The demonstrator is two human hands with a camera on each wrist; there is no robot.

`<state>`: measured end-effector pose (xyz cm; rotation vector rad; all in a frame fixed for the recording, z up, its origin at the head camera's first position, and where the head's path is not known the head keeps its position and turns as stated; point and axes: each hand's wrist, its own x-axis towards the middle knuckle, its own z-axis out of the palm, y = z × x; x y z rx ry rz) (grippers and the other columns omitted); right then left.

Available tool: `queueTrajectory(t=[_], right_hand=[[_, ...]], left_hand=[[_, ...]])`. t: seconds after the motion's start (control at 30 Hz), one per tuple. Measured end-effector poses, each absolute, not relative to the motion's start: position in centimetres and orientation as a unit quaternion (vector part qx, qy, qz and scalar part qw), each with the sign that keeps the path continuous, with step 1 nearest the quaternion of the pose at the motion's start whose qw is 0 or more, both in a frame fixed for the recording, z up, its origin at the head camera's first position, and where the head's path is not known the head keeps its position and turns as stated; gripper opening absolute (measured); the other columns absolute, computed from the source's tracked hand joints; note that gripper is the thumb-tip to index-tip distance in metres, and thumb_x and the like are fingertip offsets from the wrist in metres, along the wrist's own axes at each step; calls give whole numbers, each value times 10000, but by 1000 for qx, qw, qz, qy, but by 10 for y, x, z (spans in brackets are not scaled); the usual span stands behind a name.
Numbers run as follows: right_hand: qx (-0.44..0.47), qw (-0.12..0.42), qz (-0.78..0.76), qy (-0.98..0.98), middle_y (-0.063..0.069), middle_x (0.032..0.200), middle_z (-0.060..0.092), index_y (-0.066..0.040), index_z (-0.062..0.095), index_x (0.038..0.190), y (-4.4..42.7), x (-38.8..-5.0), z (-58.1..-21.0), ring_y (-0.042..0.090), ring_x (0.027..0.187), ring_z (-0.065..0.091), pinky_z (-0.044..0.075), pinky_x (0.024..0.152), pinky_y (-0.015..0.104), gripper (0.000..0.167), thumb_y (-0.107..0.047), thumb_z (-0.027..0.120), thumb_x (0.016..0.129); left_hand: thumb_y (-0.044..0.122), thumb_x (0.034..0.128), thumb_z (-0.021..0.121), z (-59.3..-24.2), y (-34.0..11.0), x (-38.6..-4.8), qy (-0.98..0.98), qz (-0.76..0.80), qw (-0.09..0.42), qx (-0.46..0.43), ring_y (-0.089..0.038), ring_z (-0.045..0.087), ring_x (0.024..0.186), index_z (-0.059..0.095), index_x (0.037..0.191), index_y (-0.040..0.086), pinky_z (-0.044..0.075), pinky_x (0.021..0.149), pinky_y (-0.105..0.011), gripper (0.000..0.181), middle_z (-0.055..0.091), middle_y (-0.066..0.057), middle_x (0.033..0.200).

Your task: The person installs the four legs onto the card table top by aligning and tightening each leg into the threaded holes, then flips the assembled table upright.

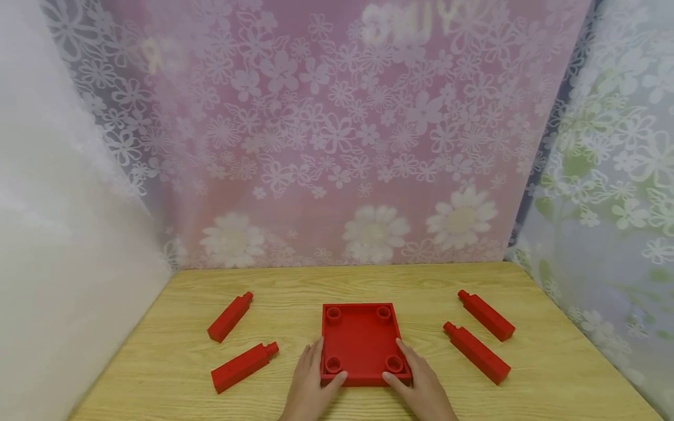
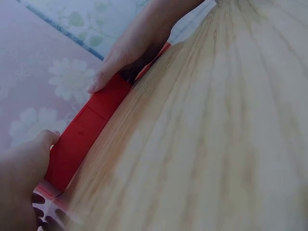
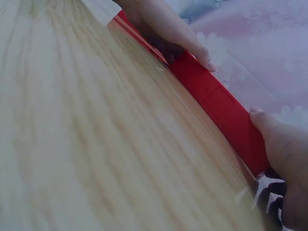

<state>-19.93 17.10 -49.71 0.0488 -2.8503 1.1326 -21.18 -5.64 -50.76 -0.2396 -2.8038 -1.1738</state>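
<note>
A shallow red square tray-like panel lies on the table, its raised rim facing up and a round socket in each corner. My left hand grips its near left corner, thumb over the front edge and fingers along the side. At the near right corner my right hand holds it the same way. In the left wrist view, the panel's front wall runs between both thumbs; the right wrist view also shows this front wall. The hands' fingertips are partly hidden.
Left of the panel lie two red square posts with narrow necks, a far one and a nearer one. Two more, a far post and a near post, lie on the right. Floral curtains surround the wooden table.
</note>
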Motion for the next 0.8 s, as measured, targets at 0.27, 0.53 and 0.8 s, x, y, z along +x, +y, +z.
queueTrajectory(t=[0.27,0.53,0.8], right_hand=[[15,35,376,-926,192,1356,406,-116,378,1409,172,-199,-496,407,1198,384,337,900,593,827,-584,619,771],[14,31,377,-926,204,1352,407,-115,375,1411,172,-198,-495,416,1200,378,335,898,598,831,-587,617,771],[24,37,372,-927,189,1351,416,-110,370,1413,173,-198,-496,400,1196,392,348,899,585,838,-605,597,776]], left_hand=[[432,847,629,-486,-87,-212,-884,-449,107,-78,-337,346,1243,425,1349,74,324,936,-560,649,412,-113,1350],[249,819,709,-463,-155,-210,-879,-448,159,-41,-286,434,1184,564,1233,130,360,927,-515,455,539,-52,1230],[287,796,726,-475,-220,-203,-885,-440,150,-24,-258,480,1073,583,1193,83,395,884,-493,469,582,-59,1135]])
